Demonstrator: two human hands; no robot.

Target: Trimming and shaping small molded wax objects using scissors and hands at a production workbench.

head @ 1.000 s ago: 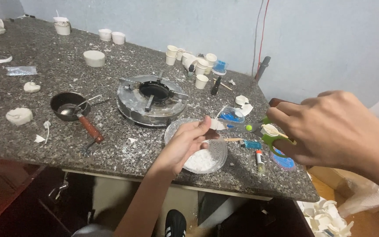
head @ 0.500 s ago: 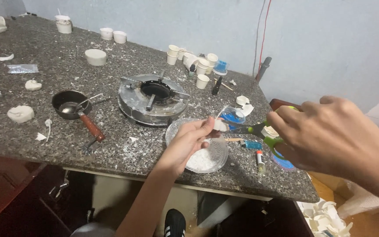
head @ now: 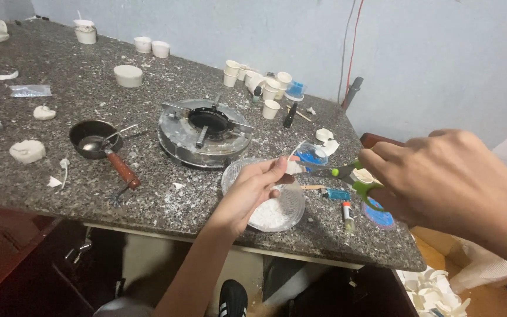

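A person's left hand (head: 253, 191) hovers over a glass bowl (head: 265, 196) of white flakes on a speckled granite counter (head: 165, 199), fingers pinching a small white piece (head: 293, 166) — possibly wax. The right hand (head: 441, 176) grips green-handled scissors (head: 347, 174), whose blades reach toward that piece. A single-burner gas stove (head: 205, 130) sits just behind the bowl, with a small saucepan (head: 98, 141) to its left.
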